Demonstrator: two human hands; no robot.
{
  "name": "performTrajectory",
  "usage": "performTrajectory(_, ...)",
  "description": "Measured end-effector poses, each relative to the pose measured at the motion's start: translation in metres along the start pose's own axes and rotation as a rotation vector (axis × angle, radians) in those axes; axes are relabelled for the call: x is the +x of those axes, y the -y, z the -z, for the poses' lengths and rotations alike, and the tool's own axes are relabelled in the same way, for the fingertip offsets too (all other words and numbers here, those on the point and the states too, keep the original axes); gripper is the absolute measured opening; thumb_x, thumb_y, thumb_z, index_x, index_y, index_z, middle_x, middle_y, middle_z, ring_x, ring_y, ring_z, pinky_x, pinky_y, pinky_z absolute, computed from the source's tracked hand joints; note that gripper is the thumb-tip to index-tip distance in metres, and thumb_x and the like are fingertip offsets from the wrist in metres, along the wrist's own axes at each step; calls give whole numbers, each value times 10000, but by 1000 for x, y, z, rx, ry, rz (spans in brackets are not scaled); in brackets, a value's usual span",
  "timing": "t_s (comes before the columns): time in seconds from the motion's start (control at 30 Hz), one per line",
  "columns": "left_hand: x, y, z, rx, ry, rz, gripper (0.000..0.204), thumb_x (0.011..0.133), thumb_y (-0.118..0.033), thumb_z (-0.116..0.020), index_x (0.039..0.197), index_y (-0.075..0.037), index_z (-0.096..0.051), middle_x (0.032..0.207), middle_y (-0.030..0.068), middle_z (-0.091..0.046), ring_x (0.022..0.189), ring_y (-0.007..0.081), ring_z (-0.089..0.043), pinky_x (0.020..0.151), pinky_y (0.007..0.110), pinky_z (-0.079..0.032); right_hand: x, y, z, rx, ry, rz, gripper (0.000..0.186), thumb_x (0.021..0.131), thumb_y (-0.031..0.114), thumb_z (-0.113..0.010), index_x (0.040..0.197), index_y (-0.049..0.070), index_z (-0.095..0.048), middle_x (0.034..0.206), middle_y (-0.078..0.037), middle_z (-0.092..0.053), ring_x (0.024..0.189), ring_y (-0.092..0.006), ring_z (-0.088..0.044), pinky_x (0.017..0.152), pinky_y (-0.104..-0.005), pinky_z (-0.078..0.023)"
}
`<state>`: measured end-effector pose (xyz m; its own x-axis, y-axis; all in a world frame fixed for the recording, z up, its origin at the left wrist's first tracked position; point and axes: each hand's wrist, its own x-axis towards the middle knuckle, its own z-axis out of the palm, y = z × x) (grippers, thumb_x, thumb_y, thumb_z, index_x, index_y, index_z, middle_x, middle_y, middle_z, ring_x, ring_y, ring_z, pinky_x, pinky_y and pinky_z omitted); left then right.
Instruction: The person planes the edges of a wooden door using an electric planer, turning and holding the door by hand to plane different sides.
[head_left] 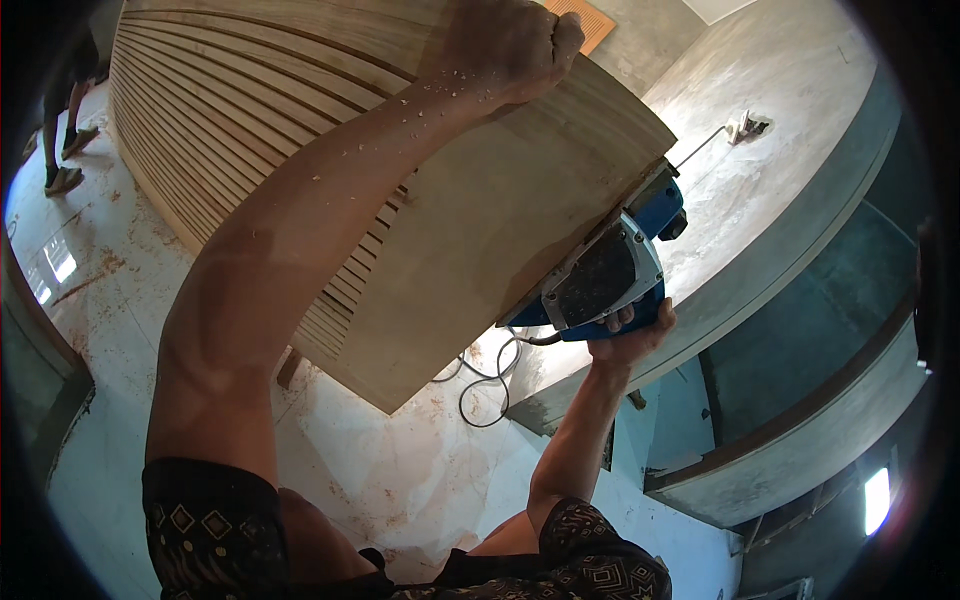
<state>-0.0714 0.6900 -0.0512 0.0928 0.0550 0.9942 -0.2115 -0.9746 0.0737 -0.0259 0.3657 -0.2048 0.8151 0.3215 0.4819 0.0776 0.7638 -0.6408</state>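
A wooden panel (pixel 440 250) with rows of grooves on its left part spans the upper middle. My left hand (pixel 510 45) is closed at its top, apparently gripping the panel's edge, with wood shavings on that forearm. My right hand (pixel 630 330) grips a blue and black electric planer (pixel 605 275) by its rear part. The planer lies on its side along the panel's right edge, its cable (pixel 490 380) hanging down in loops to the pale floor.
Another person's legs (pixel 65 130) are at the upper left. A curved concrete ledge (pixel 790 150) runs down the right, with a lower curved wall (pixel 780 450) beyond. A dark-edged curved structure (pixel 40 370) is at far left. Shavings litter the floor (pixel 380 480).
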Motion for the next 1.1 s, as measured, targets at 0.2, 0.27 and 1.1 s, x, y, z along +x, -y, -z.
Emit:
performTrajectory(0.2,-1,0,1,-22,-44,-26,536,969,-283,-448,557,24,-601,613,274,-607,636,402,-623,787,523,-451,5,4,-8,7,38,-8,470,876,567,-566,860,98,-553,587,18,-476,439,-100,-470,422,-219,-433)
performTrajectory(0.27,2,-1,2,-28,23,-1,538,969,-284,-448,560,28,-605,613,276,-605,640,408,-623,789,527,-449,8,6,-12,20,32,-10,465,877,566,-567,855,102,-553,585,19,-474,437,-100,-468,423,-219,-432)
performTrajectory(1.1,1,4,-1,-45,-23,-22,562,982,-287,-438,492,-21,-506,463,195,-470,495,332,-537,782,521,-435,24,29,-29,41,69,-17,467,868,541,-592,886,77,-554,571,42,-444,438,-85,-443,449,-235,-445)
